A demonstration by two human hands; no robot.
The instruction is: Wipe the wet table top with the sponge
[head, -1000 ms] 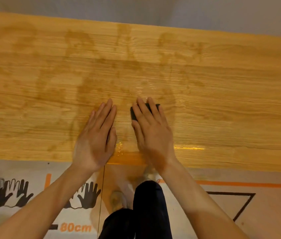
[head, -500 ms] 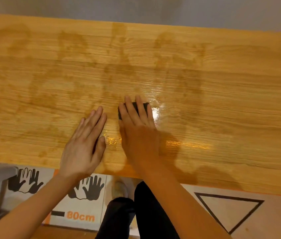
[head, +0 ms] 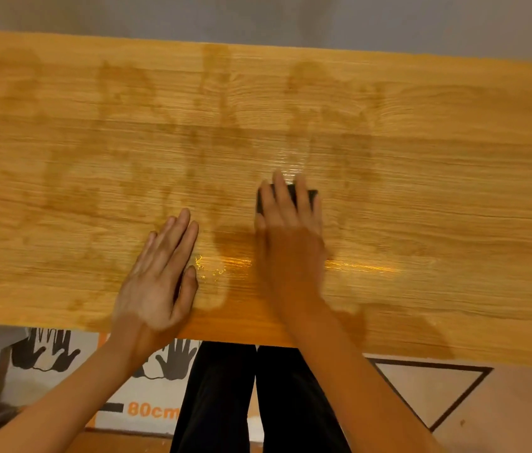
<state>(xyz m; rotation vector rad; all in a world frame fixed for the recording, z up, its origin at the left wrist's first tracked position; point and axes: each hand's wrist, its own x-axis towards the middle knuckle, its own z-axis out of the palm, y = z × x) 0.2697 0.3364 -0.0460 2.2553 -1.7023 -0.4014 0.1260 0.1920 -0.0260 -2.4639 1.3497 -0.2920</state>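
A dark sponge lies on the wet wooden table top, mostly hidden under my right hand. That hand presses down on it with straight fingers laid flat across its top; only the sponge's far edge and corners show. My left hand rests flat on the table with its fingers together, a hand's width to the left of the sponge. Darker wet patches and shiny streaks cover the wood around both hands.
The table's near edge runs just above my dark trousers. Below it lies a floor mat with hand outlines, "80cm" lettering and a triangle. A grey wall borders the table's far edge.
My right hand has slid the sponge to the right, away from my left hand. The left hand stays flat in place. The view has shifted, showing more of the near table edge.
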